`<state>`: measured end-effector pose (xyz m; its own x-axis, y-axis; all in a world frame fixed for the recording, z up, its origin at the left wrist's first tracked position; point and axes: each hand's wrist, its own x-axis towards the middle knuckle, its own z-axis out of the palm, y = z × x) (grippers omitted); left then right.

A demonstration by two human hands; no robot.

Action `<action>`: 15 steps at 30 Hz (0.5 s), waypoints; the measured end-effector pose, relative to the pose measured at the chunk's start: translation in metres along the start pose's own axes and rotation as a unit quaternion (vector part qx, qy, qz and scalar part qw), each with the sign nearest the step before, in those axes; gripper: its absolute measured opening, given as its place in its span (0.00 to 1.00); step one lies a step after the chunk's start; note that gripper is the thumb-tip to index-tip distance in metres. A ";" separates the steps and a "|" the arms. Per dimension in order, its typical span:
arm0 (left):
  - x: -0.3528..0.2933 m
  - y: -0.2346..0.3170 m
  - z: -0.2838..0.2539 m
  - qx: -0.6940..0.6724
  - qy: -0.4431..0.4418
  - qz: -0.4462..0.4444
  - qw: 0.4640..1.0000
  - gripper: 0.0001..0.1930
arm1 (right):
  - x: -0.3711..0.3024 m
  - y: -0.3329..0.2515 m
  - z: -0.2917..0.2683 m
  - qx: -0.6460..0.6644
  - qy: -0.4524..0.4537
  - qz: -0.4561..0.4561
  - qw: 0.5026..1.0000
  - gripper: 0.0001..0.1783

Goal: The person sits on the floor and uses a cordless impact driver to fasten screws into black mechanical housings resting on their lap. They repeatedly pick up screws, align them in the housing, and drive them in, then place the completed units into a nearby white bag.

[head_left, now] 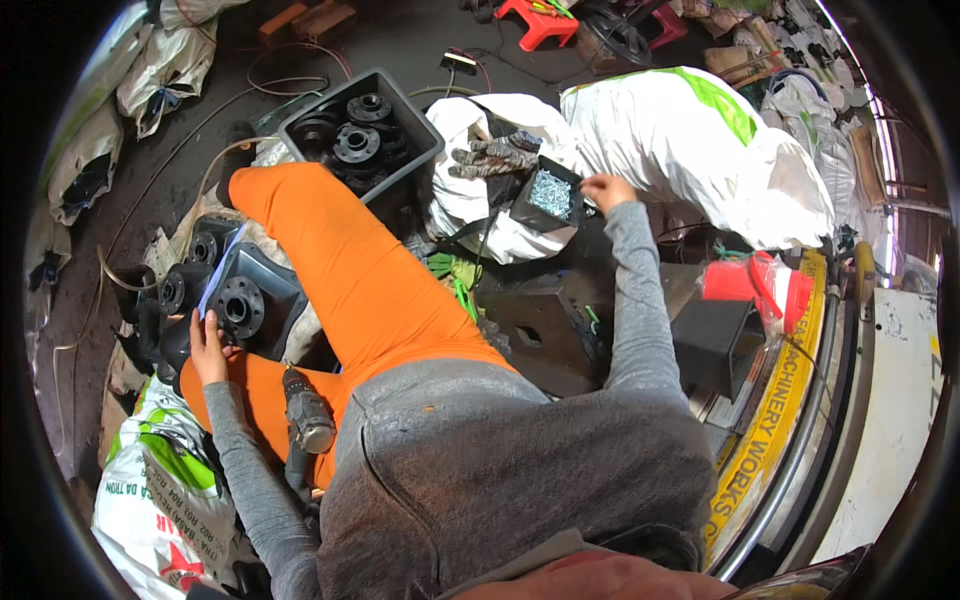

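My left hand (pixel 208 348) is at the lower end of a pale blue strip (pixel 226 262), its fingertips closed on it. Close by sit black round flanged parts (pixel 241 305) with a ring of holes, beside my bent left leg. My right hand (pixel 610 192) is at the right corner of a black open box (pixel 545 222) filled with small silvery screws (pixel 551 194). Its fingers are pinched together; what they hold, if anything, is too small to make out. A dark cordless drill (pixel 308 412) lies across my orange-trousered lap.
A grey bin (pixel 418 160) of black flanged parts stands ahead. A patterned work glove (pixel 495 156) lies on a white sack (pixel 455 120) beside the screw box. A large white sack (pixel 670 135) is at the right, above a red container (pixel 735 282). Hoses and cables cross the floor.
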<state>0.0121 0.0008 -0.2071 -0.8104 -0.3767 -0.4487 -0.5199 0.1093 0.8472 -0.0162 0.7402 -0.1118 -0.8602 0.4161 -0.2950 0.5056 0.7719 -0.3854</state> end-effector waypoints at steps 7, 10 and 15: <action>0.005 -0.019 -0.022 -0.027 0.049 0.028 0.998 0.32 | 0.031 -0.029 0.078 -0.202 -0.081 -0.064 0.974 0.36; 0.002 -0.028 -0.031 -0.049 0.051 0.033 0.997 0.31 | 0.041 -0.047 0.094 -0.244 -0.073 -0.048 0.966 0.42; 0.001 -0.022 -0.019 0.005 0.074 0.055 0.996 0.32 | 0.046 -0.033 0.094 -0.166 -0.100 0.013 0.981 0.37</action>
<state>0.0275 -0.0193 -0.2212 -0.8145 -0.4935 -0.3048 -0.4328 0.1672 0.8858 -0.0666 0.6888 -0.1946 -0.7999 0.3600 -0.4801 0.4485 0.8902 -0.0798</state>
